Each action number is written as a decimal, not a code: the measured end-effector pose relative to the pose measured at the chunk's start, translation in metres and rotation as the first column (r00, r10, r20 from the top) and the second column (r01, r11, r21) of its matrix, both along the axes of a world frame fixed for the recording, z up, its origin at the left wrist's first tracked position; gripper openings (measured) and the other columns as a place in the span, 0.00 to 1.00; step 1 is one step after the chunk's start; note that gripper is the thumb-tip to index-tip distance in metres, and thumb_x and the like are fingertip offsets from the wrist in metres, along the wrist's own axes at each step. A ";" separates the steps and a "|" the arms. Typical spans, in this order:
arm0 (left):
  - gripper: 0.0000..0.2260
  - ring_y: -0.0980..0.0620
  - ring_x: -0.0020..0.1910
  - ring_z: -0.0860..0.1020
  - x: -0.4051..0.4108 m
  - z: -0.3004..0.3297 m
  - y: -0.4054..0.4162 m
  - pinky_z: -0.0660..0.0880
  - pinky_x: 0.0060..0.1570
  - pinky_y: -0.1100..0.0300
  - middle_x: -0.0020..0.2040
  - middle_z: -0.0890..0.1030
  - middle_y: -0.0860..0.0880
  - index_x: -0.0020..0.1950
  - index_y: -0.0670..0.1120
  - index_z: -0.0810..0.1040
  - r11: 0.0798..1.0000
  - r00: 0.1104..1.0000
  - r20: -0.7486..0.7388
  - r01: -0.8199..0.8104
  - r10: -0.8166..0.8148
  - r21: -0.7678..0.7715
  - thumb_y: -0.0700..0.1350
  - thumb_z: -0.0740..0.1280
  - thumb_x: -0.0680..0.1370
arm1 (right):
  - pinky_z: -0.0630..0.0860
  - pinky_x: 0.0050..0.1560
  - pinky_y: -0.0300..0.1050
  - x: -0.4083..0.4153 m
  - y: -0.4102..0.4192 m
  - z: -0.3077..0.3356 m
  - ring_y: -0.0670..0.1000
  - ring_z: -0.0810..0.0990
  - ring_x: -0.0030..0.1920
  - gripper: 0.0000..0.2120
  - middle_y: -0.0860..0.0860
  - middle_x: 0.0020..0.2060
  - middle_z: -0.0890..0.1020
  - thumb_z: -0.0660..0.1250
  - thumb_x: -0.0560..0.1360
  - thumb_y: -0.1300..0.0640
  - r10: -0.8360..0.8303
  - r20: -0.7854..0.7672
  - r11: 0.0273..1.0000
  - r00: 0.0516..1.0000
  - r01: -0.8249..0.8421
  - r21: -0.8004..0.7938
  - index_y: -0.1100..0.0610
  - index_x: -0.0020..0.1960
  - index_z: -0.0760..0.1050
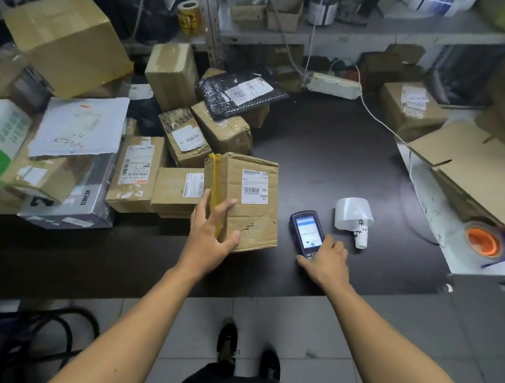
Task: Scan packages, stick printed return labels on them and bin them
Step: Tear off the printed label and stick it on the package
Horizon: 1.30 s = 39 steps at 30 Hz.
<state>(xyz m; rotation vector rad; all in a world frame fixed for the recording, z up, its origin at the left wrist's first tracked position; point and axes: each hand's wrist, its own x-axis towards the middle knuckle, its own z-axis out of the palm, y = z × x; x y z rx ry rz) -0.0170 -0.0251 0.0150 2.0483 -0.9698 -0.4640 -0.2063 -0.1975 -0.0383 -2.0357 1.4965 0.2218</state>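
My left hand [211, 233] rests on the near left corner of a cardboard package [244, 199], thumb on its left side, fingers spread wide across the top along a strip of yellow tape [215, 188]; the grip is open and laid flat, not closed around the box. The package sits on the dark surface [337, 155], its one white shipping label [255, 187] facing up at the far right corner, well clear of my fingers.

My right hand [325, 260] lies just beside the package to the right, fingertips on the lower end of a handheld scanner [306, 231] that lies flat on the surface with its screen lit. The grip there is loose and partly open, touching the scanner's keypad end; I cannot tell whether it has actually closed on it. One curled strip of white label backing [353, 215] lies just right of the scanner, with a small white roll [360, 239] at its near end.

Left of the package, touching its side, a pile of other parcels crowds the surface: I count at least six brown boxes there, plus one black bubble mailer [240, 93] on top at the back. At the far right stands one open cardboard box [474, 171], and near it one tape roll with an orange core [482, 240].
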 end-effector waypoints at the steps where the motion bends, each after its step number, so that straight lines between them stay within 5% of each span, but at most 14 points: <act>1: 0.29 0.46 0.79 0.49 -0.001 -0.002 0.001 0.54 0.71 0.52 0.80 0.48 0.50 0.67 0.71 0.63 1.000 1.000 0.018 -0.010 0.010 -0.005 0.52 0.70 0.72 | 0.68 0.63 0.54 0.000 -0.003 0.001 0.62 0.62 0.68 0.41 0.60 0.66 0.64 0.73 0.70 0.46 -0.016 0.028 0.999 0.999 0.016 0.029 0.60 0.74 0.57; 8: 0.30 0.44 0.79 0.49 -0.007 -0.016 0.002 0.59 0.69 0.50 0.80 0.48 0.48 0.69 0.68 0.62 0.996 0.988 0.130 -0.071 0.078 -0.058 0.52 0.72 0.72 | 0.69 0.57 0.45 -0.012 -0.015 0.035 0.56 0.70 0.63 0.36 0.53 0.58 0.66 0.74 0.69 0.51 -0.054 0.302 0.990 0.952 0.013 0.138 0.54 0.72 0.62; 15: 0.36 0.41 0.79 0.50 -0.012 -0.020 -0.003 0.61 0.65 0.50 0.80 0.48 0.45 0.69 0.70 0.59 0.992 0.978 0.178 -0.102 0.113 -0.070 0.46 0.76 0.72 | 0.73 0.40 0.40 -0.023 -0.019 0.099 0.47 0.77 0.51 0.33 0.48 0.57 0.75 0.76 0.67 0.51 0.241 0.363 0.928 0.900 -0.323 0.185 0.47 0.68 0.65; 19: 0.36 0.39 0.78 0.49 -0.018 -0.025 -0.002 0.62 0.65 0.48 0.79 0.48 0.45 0.69 0.69 0.59 0.991 0.972 0.206 -0.101 0.116 -0.084 0.46 0.76 0.72 | 0.79 0.49 0.45 -0.026 -0.014 0.116 0.47 0.78 0.52 0.35 0.47 0.58 0.76 0.76 0.65 0.48 0.309 0.348 0.898 0.885 -0.392 0.200 0.45 0.68 0.65; 30: 0.36 0.38 0.78 0.48 -0.028 -0.024 0.000 0.70 0.61 0.41 0.78 0.46 0.52 0.68 0.70 0.58 0.991 0.967 0.221 -0.110 0.123 -0.071 0.46 0.76 0.72 | 0.80 0.53 0.49 -0.037 -0.011 0.127 0.47 0.79 0.52 0.34 0.46 0.56 0.77 0.76 0.66 0.48 0.259 0.349 0.913 0.900 -0.346 0.214 0.46 0.68 0.66; 36: 0.30 0.46 0.78 0.55 -0.028 -0.014 -0.004 0.63 0.70 0.50 0.80 0.50 0.50 0.65 0.72 0.64 0.991 0.993 -0.048 -0.112 0.109 -0.068 0.46 0.74 0.74 | 0.78 0.39 0.44 -0.035 -0.012 0.102 0.48 0.78 0.50 0.32 0.48 0.55 0.76 0.75 0.66 0.48 0.133 0.353 0.971 0.926 -0.193 0.142 0.46 0.66 0.66; 39: 0.30 0.48 0.75 0.61 -0.029 -0.014 -0.004 0.62 0.73 0.50 0.78 0.58 0.50 0.62 0.78 0.61 0.995 0.973 -0.216 -0.091 0.081 -0.038 0.49 0.72 0.74 | 0.78 0.50 0.50 -0.031 -0.011 0.071 0.55 0.76 0.54 0.34 0.55 0.59 0.72 0.72 0.62 0.44 -0.060 0.297 0.993 0.953 0.028 0.112 0.50 0.65 0.67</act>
